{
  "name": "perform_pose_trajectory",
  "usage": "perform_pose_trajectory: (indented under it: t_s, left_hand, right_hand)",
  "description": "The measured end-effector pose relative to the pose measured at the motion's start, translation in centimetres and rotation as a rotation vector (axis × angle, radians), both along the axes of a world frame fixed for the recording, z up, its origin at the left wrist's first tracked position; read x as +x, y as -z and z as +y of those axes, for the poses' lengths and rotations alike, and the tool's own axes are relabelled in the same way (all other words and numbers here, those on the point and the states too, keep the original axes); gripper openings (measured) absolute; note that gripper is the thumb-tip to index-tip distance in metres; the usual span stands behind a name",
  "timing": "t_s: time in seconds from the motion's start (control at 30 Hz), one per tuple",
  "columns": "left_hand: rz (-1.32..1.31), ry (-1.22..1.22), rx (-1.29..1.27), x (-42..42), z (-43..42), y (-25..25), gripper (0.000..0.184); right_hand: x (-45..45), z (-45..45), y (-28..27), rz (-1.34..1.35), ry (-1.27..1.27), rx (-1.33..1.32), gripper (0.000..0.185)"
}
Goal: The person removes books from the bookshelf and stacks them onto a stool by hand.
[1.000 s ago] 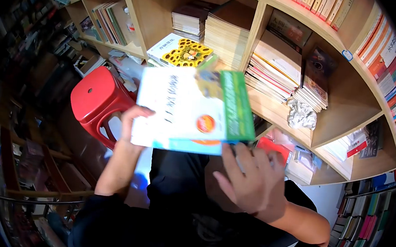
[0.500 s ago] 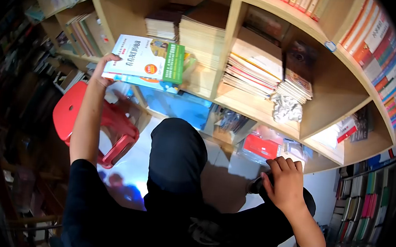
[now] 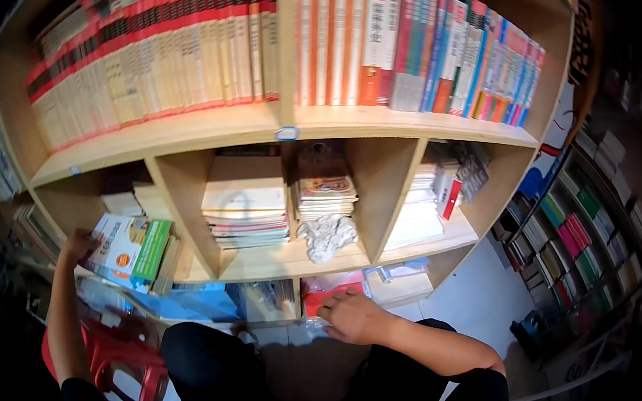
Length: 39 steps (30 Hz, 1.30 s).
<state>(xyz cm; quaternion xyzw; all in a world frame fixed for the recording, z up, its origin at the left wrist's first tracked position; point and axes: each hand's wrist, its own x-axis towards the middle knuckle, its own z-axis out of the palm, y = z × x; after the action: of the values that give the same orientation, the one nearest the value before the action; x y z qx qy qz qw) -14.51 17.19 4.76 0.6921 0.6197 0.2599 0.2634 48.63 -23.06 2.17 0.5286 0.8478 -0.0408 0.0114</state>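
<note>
My left hand (image 3: 82, 244) is at the left edge of a white and green book (image 3: 123, 249), which lies on a stack in the left cubby; its fingertips are too small and dark to make out. My right hand (image 3: 349, 315) hangs in front of the lower shelf, near a red packet (image 3: 329, 284) in plastic, its fingers bent and partly spread, holding nothing visible. Crumpled white paper (image 3: 326, 237) sits before a short stack of books (image 3: 325, 189) in the middle cubby. To its left rises a taller stack of books and magazines (image 3: 246, 201).
Upright red-topped books (image 3: 165, 57) and colourful books (image 3: 426, 49) fill the upper shelf (image 3: 419, 125). White papers (image 3: 416, 209) lie in the right cubby. A red stool (image 3: 125, 347) stands at the lower left. Another bookshelf (image 3: 585, 239) is at the far right.
The view has swung right and up, showing the upper shelf. My left hand has carried the white and green book from in front of me to the left cubby. My right hand has come off it.
</note>
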Motion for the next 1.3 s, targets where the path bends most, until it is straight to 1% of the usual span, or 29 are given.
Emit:
perform_pose_trajectory:
  t_s: [0.07, 0.13, 0.2, 0.27, 0.33, 0.37, 0.4, 0.43, 0.47, 0.5, 0.53, 0.57, 0.6, 0.63, 0.67, 0.7, 0.73, 0.77, 0.8, 0.87, 0.9, 0.93, 1.0, 1.03, 1.07, 1.13, 1.17, 1.2, 1.3]
  left_hand:
    - [0.075, -0.148, 0.051, 2.1, -1.3, -1.2, 0.04]
    - [0.164, -0.096, 0.074, -1.6, 3.7, 2.3, 0.043]
    - [0.178, -0.081, 0.136, -1.7, 4.1, 2.9, 0.041]
    - [0.617, -0.126, 0.466, 0.1, 1.7, 2.3, 0.039]
    - [0.55, -0.236, 0.39, 7.8, -6.5, -3.5, 0.036]
    - [0.684, -0.233, 0.472, 10.7, -9.5, -5.5, 0.04]
    - [0.818, -0.229, 0.548, 13.6, -12.5, -7.6, 0.044]
    - [0.872, -0.151, 0.476, 16.2, -15.2, -10.2, 0.044]
    - [0.927, -0.072, 0.405, 18.8, -17.8, -13.2, 0.044]
    - [0.976, -0.003, 0.388, 21.9, -20.5, -16.9, 0.043]
    - [1.026, 0.068, 0.369, 25.1, -22.5, -19.9, 0.042]
    - [1.038, 0.102, 0.56, 27.5, -23.4, -21.7, 0.039]
    - [1.052, 0.146, 0.747, 29.6, -23.9, -23.3, 0.036]
    - [1.063, 0.125, 0.92, 32.2, -22.8, -24.4, 0.031]
    - [1.038, 0.225, 1.159, 34.5, -22.6, -25.7, 0.031]
    - [0.97, 0.304, 1.25, 36.9, -21.8, -26.9, 0.032]
    - [0.809, 0.364, 1.308, 39.0, -22.1, -27.6, 0.029]
    - [0.583, 0.384, 1.288, 40.5, -21.8, -27.3, 0.029]
    - [0.437, 0.387, 1.277, 41.8, -22.2, -26.2, 0.029]
    - [0.11, 0.462, 1.347, 43.9, -22.9, -21.6, 0.041]
    - [0.053, 0.473, 1.368, 44.6, -22.3, -20.1, 0.046]
    - [-0.01, 0.46, 1.304, 45.1, -22.4, -19.0, 0.043]
    - [0.052, 0.338, 1.332, 46.0, -21.6, -17.3, 0.039]
    - [0.043, 0.337, 1.331, 46.4, -21.5, -16.9, 0.039]
    - [0.006, 0.305, 1.342, 46.7, -21.6, -16.5, 0.039]
    - [-0.035, 0.264, 1.359, 47.4, -21.4, -15.8, 0.038]
    - [-0.026, 0.235, 1.362, 47.8, -21.3, -15.4, 0.039]
    - [-0.015, 0.21, 1.362, 48.1, -21.2, -15.0, 0.04]
    - [-0.008, 0.2, 1.313, 48.2, -21.6, -14.8, 0.042]
  right_hand:
    - [0.2, -0.3, -0.7, 0.041, -0.011, 0.014, 0.034]
    - [0.8, -0.7, -1.9, 0.086, -0.036, 0.014, 0.034]
    - [2.1, -1.2, -3.8, 0.17, -0.063, 0.092, 0.032]
    - [3.6, -1.7, -7.0, 0.133, -0.058, 0.126, 0.032]
    - [5.5, -2.2, -12.0, 0.077, -0.063, 0.255, 0.028]
    - [6.6, -1.9, -15.5, 0.038, -0.055, 0.408, 0.019]
    - [7.1, -1.7, -20.1, 0.004, -0.042, 0.537, 0.018]
    - [7.1, -1.3, -24.8, -0.119, 0.0, 0.677, 0.02]
    - [7.4, 0.0, -29.0, -0.16, 0.064, 0.753, 0.016]
    - [7.8, 1.8, -32.8, -0.248, 0.026, 0.992, 0.012]
    - [7.5, 3.8, -37.0, -0.377, 0.128, 1.025, 0.01]
    - [7.9, 6.5, -40.5, -0.452, 0.102, 1.126, 0.01]
    - [7.2, 8.3, -43.4, -0.44, 0.194, 1.062, 0.014]
    - [5.1, 8.5, -45.6, -0.559, 0.314, 1.098, 0.035]
    - [4.7, 10.3, -45.2, -0.305, 0.227, 1.234, 0.037]
    - [4.4, 12.5, -44.2, -0.048, 0.134, 1.363, 0.04]
    - [3.6, 14.9, -42.7, 0.197, 0.119, 1.386, 0.042]
    - [2.7, 16.8, -41.1, 0.241, 0.174, 1.366, 0.033]
    - [2.4, 18.4, -39.7, 0.279, 0.226, 1.354, 0.024]
    - [4.2, 21.9, -37.1, 0.182, 0.007, 1.627, 0.034]
    - [4.5, 22.4, -36.8, 0.201, -0.036, 1.671, 0.038]
    - [4.4, 21.6, -37.0, 0.188, -0.036, 1.674, 0.038]
    - [4.3, 19.8, -38.8, 0.155, 0.109, 1.359, 0.039]
    - [4.7, 19.6, -40.2, 0.171, 0.154, 1.206, 0.039]
    - [4.2, 17.9, -41.5, 0.298, 0.25, 0.877, 0.045]
    - [6.0, 19.2, -43.8, 0.297, 0.202, 0.688, 0.045]
    - [7.2, 20.5, -44.3, 0.289, 0.118, 0.75, 0.047]
    - [7.0, 20.2, -44.4, 0.375, 0.103, 0.707, 0.066]
    - [5.9, 20.0, -42.9, 0.348, 0.14, 0.808, 0.065]
